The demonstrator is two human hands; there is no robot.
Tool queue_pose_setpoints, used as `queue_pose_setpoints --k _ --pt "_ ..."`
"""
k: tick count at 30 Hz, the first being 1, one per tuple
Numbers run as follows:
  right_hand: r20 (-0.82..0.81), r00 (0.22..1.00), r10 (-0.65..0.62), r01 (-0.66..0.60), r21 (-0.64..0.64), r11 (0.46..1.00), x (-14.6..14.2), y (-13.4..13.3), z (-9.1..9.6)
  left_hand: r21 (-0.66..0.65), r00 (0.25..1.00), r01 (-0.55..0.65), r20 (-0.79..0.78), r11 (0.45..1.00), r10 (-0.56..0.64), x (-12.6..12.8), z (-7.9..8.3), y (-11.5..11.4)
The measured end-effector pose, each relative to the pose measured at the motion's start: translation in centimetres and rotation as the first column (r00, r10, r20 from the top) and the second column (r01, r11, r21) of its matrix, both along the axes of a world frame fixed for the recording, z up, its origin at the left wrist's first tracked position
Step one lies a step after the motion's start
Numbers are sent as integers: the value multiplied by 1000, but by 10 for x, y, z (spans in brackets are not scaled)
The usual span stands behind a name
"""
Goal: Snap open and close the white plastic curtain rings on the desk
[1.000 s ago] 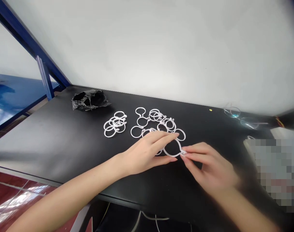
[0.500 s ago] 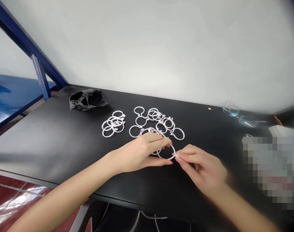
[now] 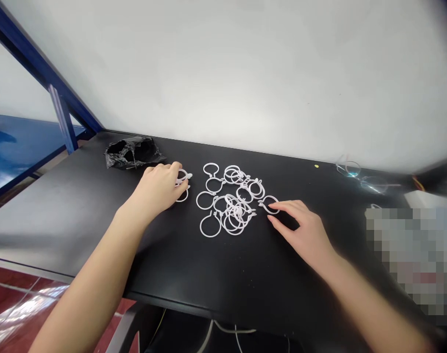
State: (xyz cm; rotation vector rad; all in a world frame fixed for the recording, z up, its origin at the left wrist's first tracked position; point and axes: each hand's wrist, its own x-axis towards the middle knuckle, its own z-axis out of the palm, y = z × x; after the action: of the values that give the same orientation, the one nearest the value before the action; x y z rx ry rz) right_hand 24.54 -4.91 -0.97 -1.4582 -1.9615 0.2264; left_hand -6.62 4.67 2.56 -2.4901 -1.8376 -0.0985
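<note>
My left hand (image 3: 159,184) is over the small left group of white plastic rings (image 3: 181,196), with its finger and thumb around a white ring (image 3: 186,175); the hand covers much of that group. My right hand (image 3: 304,225) is at the right of the larger group. Its finger and thumb are apart, the fingertip at the edge of a single white ring (image 3: 272,197). Between the hands lies a loose heap of several white rings (image 3: 235,230), each with a small clasp or tab. One ring (image 3: 210,237) at the near left of the heap has a gap at its top.
A crumpled black plastic bag (image 3: 135,152) stands open at the back left of the black table (image 3: 194,274). Eyeglasses (image 3: 372,184) lie at the back right, near a yellow speck (image 3: 316,166). A pale wall (image 3: 245,73) rises behind; a blue metal frame (image 3: 42,73) is at left.
My left hand has moved left from the middle heap to the left group, taking the ring from between both hands. My right hand has let go of that ring and spread its fingers beside the right-hand ring.
</note>
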Motion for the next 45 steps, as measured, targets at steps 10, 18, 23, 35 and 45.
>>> queue_pose_setpoints --k 10,18,23,35,45 --pt "-418 907 -53 5 -115 993 -6 -9 9 221 886 128 414 967 -212 21 10 -13" --pt "-673 719 174 -297 -71 952 -41 -35 9 128 361 682 797 720 -484 74 -2 -63" --pt "-706 690 161 -347 -128 929 -38 -36 10 95 330 707 832 700 -447 75 -7 -62" --pt "-420 877 235 -228 66 971 -31 -32 8 159 335 734 760 660 -557 73 -6 -58" --pt "-399 906 140 -145 16 989 -27 -27 6 86 618 535 639 840 -459 50 9 -40"
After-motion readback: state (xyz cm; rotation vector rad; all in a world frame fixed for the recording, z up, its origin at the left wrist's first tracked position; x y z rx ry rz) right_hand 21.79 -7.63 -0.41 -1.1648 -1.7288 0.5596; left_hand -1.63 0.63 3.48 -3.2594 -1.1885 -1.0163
